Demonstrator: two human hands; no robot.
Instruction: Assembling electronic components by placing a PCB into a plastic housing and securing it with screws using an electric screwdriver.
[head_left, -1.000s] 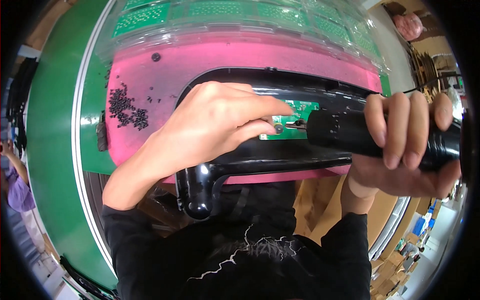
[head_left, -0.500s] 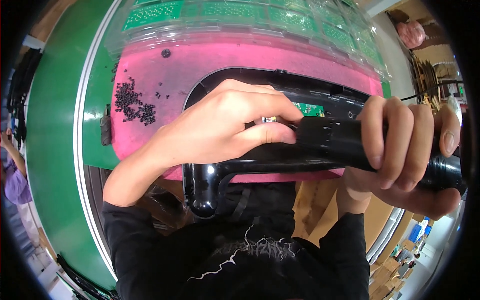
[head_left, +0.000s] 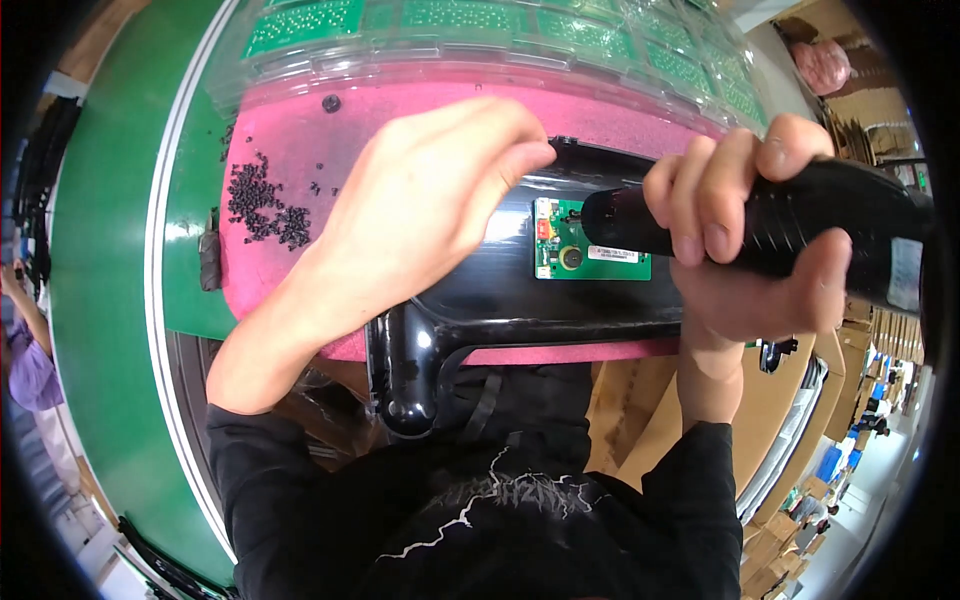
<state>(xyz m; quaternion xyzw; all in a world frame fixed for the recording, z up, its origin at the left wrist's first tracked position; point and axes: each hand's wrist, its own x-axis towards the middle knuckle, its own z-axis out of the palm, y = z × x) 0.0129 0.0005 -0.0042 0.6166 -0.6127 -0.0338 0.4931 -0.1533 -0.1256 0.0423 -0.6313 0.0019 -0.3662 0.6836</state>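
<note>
On the pink foam mat [head_left: 300,130], my left hand [head_left: 420,215] presses the glossy black housing [head_left: 520,300], fingers curled; my right hand [head_left: 745,240] grips the electric screwdriver [head_left: 800,225] over the fragile green circuit board [head_left: 590,250].

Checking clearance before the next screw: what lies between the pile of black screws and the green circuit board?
In the head view, the left hand lies across that stretch, over the pink mat and the black housing.
</note>
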